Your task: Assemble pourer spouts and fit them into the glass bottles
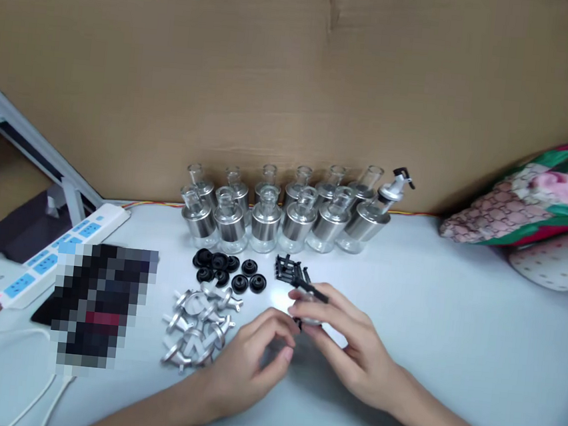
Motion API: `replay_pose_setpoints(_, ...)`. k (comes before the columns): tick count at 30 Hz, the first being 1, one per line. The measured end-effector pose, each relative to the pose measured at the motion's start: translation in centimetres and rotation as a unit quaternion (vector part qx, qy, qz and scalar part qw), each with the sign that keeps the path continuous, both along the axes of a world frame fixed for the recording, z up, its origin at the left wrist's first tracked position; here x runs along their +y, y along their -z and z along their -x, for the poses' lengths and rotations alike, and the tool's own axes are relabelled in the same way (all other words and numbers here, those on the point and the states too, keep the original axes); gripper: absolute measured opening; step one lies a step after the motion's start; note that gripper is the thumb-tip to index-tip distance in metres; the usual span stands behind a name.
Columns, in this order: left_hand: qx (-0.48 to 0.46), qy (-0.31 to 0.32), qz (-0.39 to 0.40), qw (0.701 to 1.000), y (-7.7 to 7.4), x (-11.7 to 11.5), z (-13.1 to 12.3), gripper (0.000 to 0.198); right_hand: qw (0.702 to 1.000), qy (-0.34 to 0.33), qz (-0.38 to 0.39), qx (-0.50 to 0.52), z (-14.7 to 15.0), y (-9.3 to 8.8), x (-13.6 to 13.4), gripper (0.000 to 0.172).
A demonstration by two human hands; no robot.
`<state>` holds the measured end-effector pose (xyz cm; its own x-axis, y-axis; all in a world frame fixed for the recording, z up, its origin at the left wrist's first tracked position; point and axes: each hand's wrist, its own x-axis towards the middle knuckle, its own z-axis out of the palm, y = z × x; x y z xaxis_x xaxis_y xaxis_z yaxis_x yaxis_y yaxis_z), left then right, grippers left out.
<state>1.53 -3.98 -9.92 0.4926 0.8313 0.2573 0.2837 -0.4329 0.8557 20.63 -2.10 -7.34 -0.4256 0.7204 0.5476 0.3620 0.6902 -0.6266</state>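
Note:
My right hand (359, 344) is closed around a silver pour spout (313, 297) with a black lever sticking out on top. Close beside its lower end is my left hand (254, 357), loosely curled, with thumb and index fingertip apart and nothing visible between them. Small black plastic levers (286, 269) lie just beyond the held spout. To the left are several black rubber stoppers (239, 284) and, nearer me, a pile of silver spout heads (197, 325). Some fingers of both hands are hidden.
Two rows of glass bottles with metal bands (265, 223) stand by the cardboard wall (275, 91); the rightmost carries a fitted spout (391, 191). A power strip (59, 255) and a blurred-out dark device (44, 307) lie left. Patterned cloth (511, 201) is at right.

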Motion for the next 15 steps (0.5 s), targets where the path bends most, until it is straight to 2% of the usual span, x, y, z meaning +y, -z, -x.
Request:
replay_pose_setpoints(5, -0.013, 0.001, 0.0, 1.0, 0.1, -0.2, -0.2, 0.01, 0.98, 0.174, -0.076, 0.052, -0.9, -1.2, 3.9, 0.067)
replay_pose_setpoints(8, -0.013, -0.005, -0.004, 1.0, -0.2, -0.3, -0.2, 0.011, 0.957, 0.245, -0.13, 0.089, -1.2, -2.4, 7.2, 0.071)
replay_pose_setpoints(10, -0.012, -0.003, -0.011, 1.0, -0.3, -0.3, -0.2, 0.012, 0.946, 0.283, -0.137, 0.075, -1.2, -2.8, 9.0, 0.072)
replay_pose_setpoints(12, -0.014, 0.0, -0.019, 1.0, -0.3, -0.3, -0.2, 0.013, 0.94, 0.306, -0.136, 0.061, -1.1, -2.6, 10.4, 0.074)
replay_pose_setpoints(15, -0.02, 0.002, -0.025, 1.0, -0.3, -0.3, -0.1, 0.013, 0.937, 0.324, -0.107, 0.078, -1.1, -1.5, 12.1, 0.08)
